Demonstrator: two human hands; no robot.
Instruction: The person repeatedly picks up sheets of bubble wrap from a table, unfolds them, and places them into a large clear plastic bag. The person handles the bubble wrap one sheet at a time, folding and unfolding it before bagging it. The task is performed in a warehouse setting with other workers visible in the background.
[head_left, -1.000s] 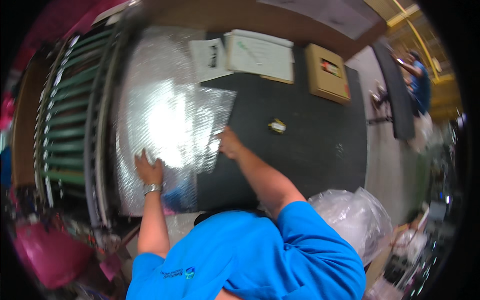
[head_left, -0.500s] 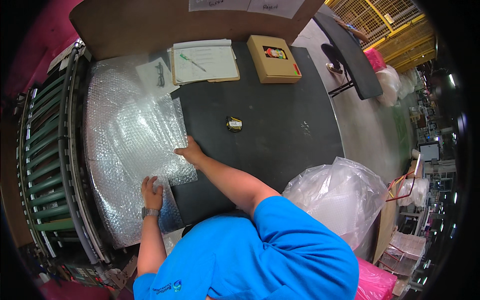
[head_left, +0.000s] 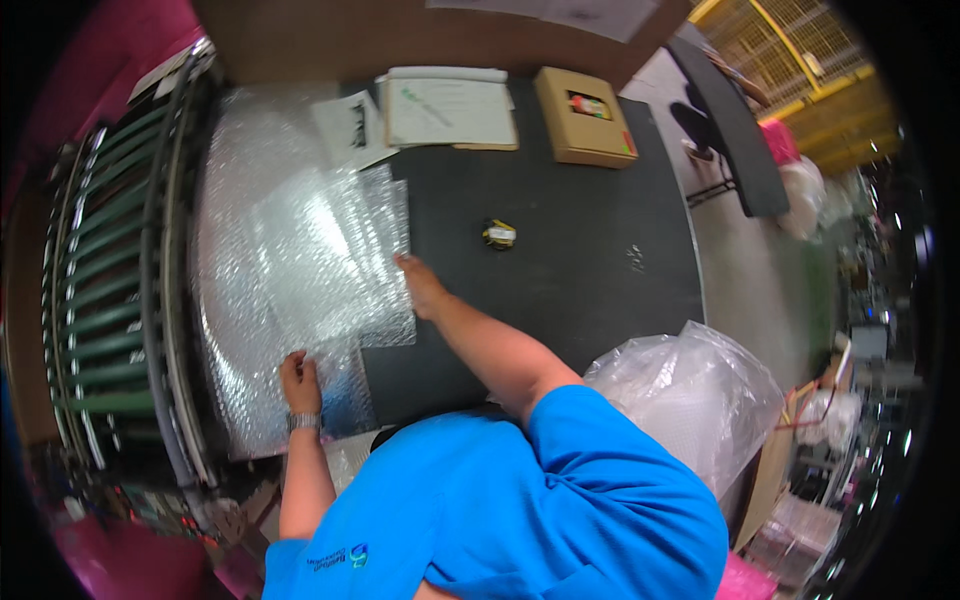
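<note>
Where the bubble wrap (head_left: pixel 260 230) covers the left part of a black table (head_left: pixel 570 280), both hands are set to it, one at its near part, one at its right edge.

Left hand (head_left: pixel 300 378): over the near part of the bubble wrap; forearm rising almost straight from below, metal-banded watch (head_left: pixel 304 421) at the wrist; fingers bent inward, thumb near them; whether any film is pinched cannot be told.

Right hand (head_left: pixel 425 290): at the right edge of the bubble wrap's upper layers; forearm slanting in from the near right; hand partly closed, fingertips meeting that edge; blur leaves the grip undecided.

Bubble wrap: clear, in overlapping layers, the upper ones with stepped right edges and ending short of the near end; glare across the middle.

Edges. Roller conveyor (head_left: pixel 110 290), green rollers: just beside the bubble wrap, on its left, running along its length. Brown board (head_left: pixel 400 40): upright, beyond its far end. Printed sheet (head_left: pixel 350 115): at its far right. Clipboard with papers (head_left: pixel 450 110): right of its far end. Cardboard box (head_left: pixel 585 125): farther right, well apart.

Room. A broad stretch of black tabletop extends rightward from the bubble wrap, bearing a small black-and-yellow tape measure (head_left: pixel 499 235). Translucent plastic bag (head_left: pixel 690 400): well apart from the bubble wrap, to its near right.
</note>
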